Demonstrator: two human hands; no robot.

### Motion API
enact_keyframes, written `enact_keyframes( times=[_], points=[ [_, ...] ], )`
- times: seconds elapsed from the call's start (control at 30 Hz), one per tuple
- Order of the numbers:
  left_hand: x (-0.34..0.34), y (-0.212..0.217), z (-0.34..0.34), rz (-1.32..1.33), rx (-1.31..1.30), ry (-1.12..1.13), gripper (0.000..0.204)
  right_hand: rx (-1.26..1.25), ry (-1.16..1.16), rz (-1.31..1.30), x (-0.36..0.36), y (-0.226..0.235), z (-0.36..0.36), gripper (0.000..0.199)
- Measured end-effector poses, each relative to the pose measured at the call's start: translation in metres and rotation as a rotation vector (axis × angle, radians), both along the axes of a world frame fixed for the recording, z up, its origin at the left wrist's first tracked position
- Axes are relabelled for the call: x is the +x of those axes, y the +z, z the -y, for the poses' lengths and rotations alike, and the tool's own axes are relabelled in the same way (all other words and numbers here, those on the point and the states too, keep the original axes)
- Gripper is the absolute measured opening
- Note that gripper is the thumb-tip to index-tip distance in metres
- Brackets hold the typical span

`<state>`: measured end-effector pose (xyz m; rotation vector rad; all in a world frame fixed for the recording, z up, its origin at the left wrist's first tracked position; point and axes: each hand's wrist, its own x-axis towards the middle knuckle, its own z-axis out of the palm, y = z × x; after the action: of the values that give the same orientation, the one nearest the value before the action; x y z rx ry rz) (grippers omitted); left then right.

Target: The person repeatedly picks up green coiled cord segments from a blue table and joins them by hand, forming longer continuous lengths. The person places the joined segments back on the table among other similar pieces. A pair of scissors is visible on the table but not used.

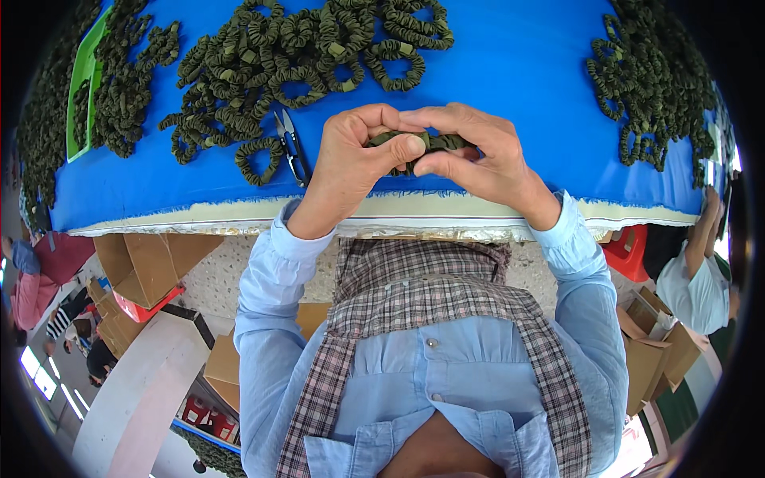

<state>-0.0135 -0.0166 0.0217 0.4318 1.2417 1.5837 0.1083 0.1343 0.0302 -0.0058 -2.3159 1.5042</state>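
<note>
Between both hands, just above the near edge of the blue-covered table, I hold a dark green scrunchie (437, 143). My left hand (360, 151) is closed on its left part, thumb laid over the fabric. The fingers and thumb of my right hand (482, 151) pinch its right part. Some of the scrunchie is hidden behind my fingers. Left of my left hand lie thread snips (292, 147) with dark handles, blades pointing away. Beside the snips rests a single scrunchie (258, 162). Beyond my hands spreads a pile of similar dark green scrunchies (239, 88).
More scrunchies are heaped at the right (649, 80) and far left (123, 88), where a light green tray (80, 92) stands. The blue cloth (526, 72) ends in a frayed near edge. Cardboard boxes (151, 263) sit below. Other people (693, 279) are at both sides.
</note>
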Motion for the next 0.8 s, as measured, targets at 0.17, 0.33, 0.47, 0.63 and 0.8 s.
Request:
enact_keyframes(
  times=[0.17,0.33,0.47,0.63,0.8],
  points=[
    [-0.002,-0.001,0.0,0.047,0.003,-0.015,0.02,0.061,-0.073,-0.028,0.0,-0.004,0.002,0.027],
    [0.002,0.001,-0.004,-0.213,-0.062,0.051,0.019,0.239,-0.112,-0.147,-0.002,-0.013,-0.001,0.022],
    [0.002,0.002,-0.004,-0.373,-0.07,0.078,0.017,0.252,-0.109,-0.16,-0.003,-0.009,-0.004,0.016],
    [0.003,0.007,0.001,-0.419,-0.063,0.129,0.017,0.186,-0.091,-0.089,-0.002,-0.008,-0.005,0.016],
    [0.005,0.005,0.004,-0.39,-0.032,0.174,0.02,0.1,-0.05,-0.048,-0.001,-0.011,-0.006,0.016]
  ],
)
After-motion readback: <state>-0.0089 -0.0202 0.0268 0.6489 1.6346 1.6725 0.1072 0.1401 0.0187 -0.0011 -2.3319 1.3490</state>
